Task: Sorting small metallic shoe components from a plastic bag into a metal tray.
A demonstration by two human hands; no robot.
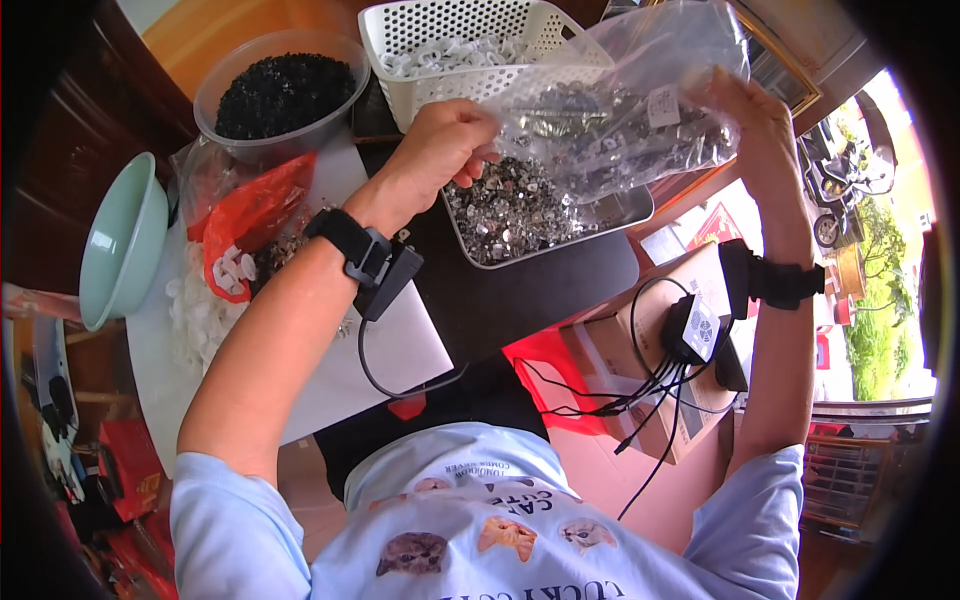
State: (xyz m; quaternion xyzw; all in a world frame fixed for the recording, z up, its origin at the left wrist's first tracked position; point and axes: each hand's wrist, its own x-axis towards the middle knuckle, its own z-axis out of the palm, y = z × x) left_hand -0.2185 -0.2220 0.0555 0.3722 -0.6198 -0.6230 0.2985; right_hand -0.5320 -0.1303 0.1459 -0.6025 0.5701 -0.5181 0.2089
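Left hand (pixel 445 145) and right hand (pixel 755 112) are pinching a clear bag (pixel 690 50) over a metal tray (pixel 618 212).
A slipping edge could be spilling small pieces (pixel 600 140); the right grip is looking blurred.

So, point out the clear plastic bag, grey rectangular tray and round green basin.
Clear plastic bag (pixel 625 125): head view, its side.
Grey rectangular tray (pixel 630 208): head view, bare right end.
Round green basin (pixel 122 240): head view, inside surface.

The person wears a pale-blue, short-sleeved shirt (pixel 450 545) printed with cat faces (pixel 506 538) and dark lettering, plus black wrist straps (pixel 345 243), the left trailing a black cable (pixel 374 379).
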